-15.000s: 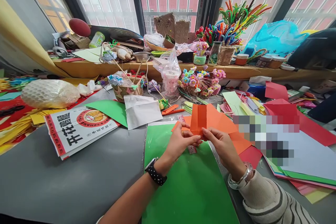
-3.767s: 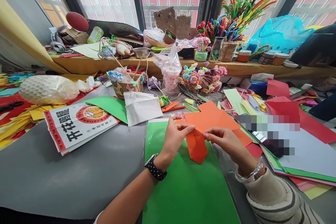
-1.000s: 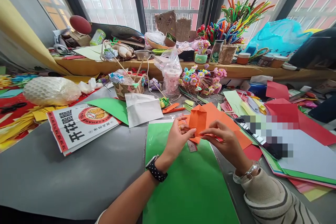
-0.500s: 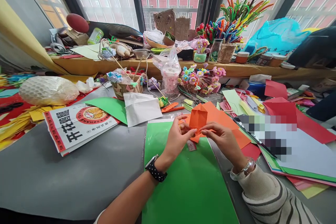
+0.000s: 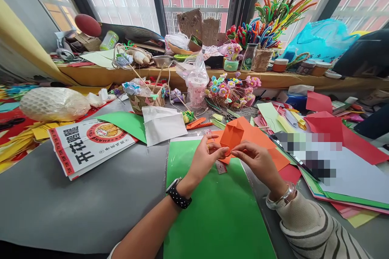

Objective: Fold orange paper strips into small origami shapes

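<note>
Between both hands, above the far end of a green mat (image 5: 212, 210), is a small folded piece of orange paper (image 5: 233, 132). My left hand (image 5: 208, 156) pinches its lower left edge between thumb and fingers. At the lower right edge, my right hand (image 5: 257, 160) grips it with thumb and forefinger, the fingertips of the two hands almost meeting. Its upper part stands up as a flat panel with creases and a peaked top. Larger orange sheets (image 5: 278, 158) lie behind and to the right. Under the left hand a small patterned strip (image 5: 221, 167) partly shows.
On the left lies a printed paper bag (image 5: 91, 145), beside a green sheet (image 5: 126, 124) and a white paper (image 5: 164, 125). A phone (image 5: 294, 158) rests on stacked paper at right. Behind stand a lidded drink cup (image 5: 196, 89) and a basket of crocheted-looking flowers (image 5: 225, 91).
The folded orange paper has tilted to the right, its top leaning over. Both hands keep their pinch on it and have hardly moved.
</note>
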Tool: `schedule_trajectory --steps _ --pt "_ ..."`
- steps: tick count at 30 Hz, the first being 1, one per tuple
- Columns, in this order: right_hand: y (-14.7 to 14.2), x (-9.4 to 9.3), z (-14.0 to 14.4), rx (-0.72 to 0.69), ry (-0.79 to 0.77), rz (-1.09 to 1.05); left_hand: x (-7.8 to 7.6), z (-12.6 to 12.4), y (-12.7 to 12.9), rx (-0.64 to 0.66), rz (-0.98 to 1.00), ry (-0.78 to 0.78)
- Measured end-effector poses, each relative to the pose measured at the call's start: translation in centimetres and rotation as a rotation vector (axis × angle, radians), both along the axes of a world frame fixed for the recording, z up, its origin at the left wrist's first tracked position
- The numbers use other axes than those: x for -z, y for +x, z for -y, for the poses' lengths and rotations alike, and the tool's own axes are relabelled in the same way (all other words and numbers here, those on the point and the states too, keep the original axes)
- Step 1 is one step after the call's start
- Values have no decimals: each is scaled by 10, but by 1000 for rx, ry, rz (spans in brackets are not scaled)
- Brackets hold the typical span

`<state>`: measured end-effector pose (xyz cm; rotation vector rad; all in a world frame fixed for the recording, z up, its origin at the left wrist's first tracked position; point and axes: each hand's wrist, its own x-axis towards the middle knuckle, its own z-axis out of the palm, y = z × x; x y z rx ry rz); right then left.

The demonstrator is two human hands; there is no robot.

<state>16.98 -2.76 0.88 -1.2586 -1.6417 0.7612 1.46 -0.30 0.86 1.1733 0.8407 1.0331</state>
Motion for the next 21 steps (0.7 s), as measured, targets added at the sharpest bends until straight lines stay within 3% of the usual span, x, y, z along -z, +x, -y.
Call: schedule_trajectory --steps 15,21 --pt "0 3 0 -13 -35 -61 0 1 0 -3 -29 -18" --pt "0 4 0 -40 -22 13 2 -2 1 -100 -50 -8"
